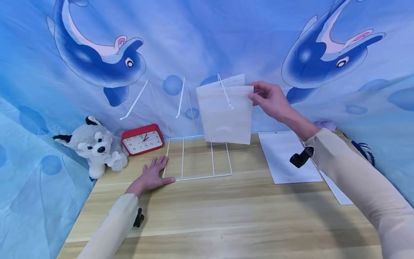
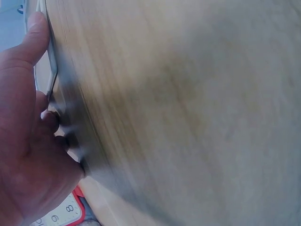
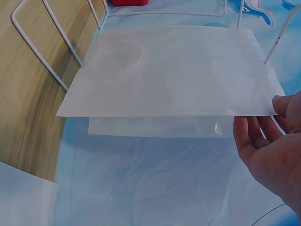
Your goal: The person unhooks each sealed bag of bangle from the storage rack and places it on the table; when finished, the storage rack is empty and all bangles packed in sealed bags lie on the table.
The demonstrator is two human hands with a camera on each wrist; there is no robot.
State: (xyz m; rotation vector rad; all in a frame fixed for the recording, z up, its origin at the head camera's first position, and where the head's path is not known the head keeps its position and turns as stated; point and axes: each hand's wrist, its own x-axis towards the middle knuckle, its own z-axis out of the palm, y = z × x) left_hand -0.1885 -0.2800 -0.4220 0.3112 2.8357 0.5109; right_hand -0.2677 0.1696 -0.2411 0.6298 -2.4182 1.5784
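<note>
A white wire rack [image 1: 183, 158] stands on the table with three slanted arms rising from its back. From its right arm hang two whitish translucent sheets or pouches, the front one [image 1: 226, 118] covering most of the back one [image 1: 237, 80]. My right hand [image 1: 270, 100] pinches the front one's upper right corner between thumb and fingers; in the right wrist view that pouch [image 3: 178, 80] spans the middle. My left hand [image 1: 154, 176] lies with spread fingers at the rack's front left corner, thumb [image 2: 35, 40] over the base wire.
A red alarm clock [image 1: 143, 139] and a husky plush toy [image 1: 98, 145] stand left of the rack. White sheets [image 1: 288, 158] lie on the table [image 1: 207, 223] at the right. A blue dolphin-print curtain [image 1: 207, 36] hangs behind.
</note>
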